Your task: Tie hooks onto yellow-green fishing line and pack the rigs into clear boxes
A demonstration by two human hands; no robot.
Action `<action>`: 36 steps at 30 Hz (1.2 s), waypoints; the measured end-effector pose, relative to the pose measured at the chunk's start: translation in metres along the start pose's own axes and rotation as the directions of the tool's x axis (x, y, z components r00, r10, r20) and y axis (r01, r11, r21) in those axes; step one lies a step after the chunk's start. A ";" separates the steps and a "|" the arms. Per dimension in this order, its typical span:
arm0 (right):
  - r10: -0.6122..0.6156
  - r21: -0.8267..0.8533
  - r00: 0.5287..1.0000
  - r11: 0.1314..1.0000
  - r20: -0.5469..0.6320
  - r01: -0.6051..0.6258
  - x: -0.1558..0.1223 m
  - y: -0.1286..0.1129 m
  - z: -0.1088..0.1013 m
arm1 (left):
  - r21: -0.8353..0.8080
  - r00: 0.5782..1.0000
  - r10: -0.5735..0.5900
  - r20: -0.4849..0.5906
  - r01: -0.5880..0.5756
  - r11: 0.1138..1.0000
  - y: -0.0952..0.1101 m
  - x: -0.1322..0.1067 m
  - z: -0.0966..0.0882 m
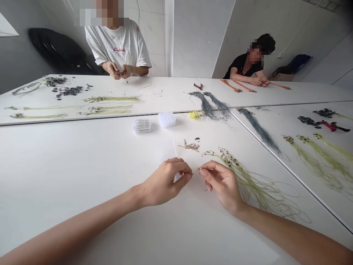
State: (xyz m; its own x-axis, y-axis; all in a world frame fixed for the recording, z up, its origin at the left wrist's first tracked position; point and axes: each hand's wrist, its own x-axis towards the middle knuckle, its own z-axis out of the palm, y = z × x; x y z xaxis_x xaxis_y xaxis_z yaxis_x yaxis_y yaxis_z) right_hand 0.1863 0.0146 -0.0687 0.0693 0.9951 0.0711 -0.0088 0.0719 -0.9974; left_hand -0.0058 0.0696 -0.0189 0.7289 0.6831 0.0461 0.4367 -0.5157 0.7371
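My left hand and my right hand meet above the white table, each pinching one end of a tiny metal fishing piece between thumb and forefinger. A thin line seems to run from it, too fine to follow. Just right of my right hand lies a bundle of yellow-green fishing lines with dark beads at their upper ends. A small heap of little metal swivels lies a short way beyond my fingers.
Two small clear plastic boxes stand farther back. Grey line bundles and more yellow-green bundles lie on adjoining tables. A person in a white shirt and another in black work opposite. Red pliers lie right.
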 end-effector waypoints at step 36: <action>0.040 0.028 0.993 0.999 0.112 -0.043 -0.002 -0.002 -0.002 | -0.272 0.991 -0.134 0.023 0.135 0.953 0.007 -0.008 0.017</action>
State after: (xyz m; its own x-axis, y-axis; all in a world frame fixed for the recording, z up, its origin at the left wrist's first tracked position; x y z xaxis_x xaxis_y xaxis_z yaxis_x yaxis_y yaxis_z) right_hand 0.1881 0.0128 -0.0673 -0.0436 0.9985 0.0325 -0.0394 0.0307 -0.9988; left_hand 0.0006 0.0517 -0.0257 0.6759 0.7337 -0.0686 0.3712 -0.2586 0.8918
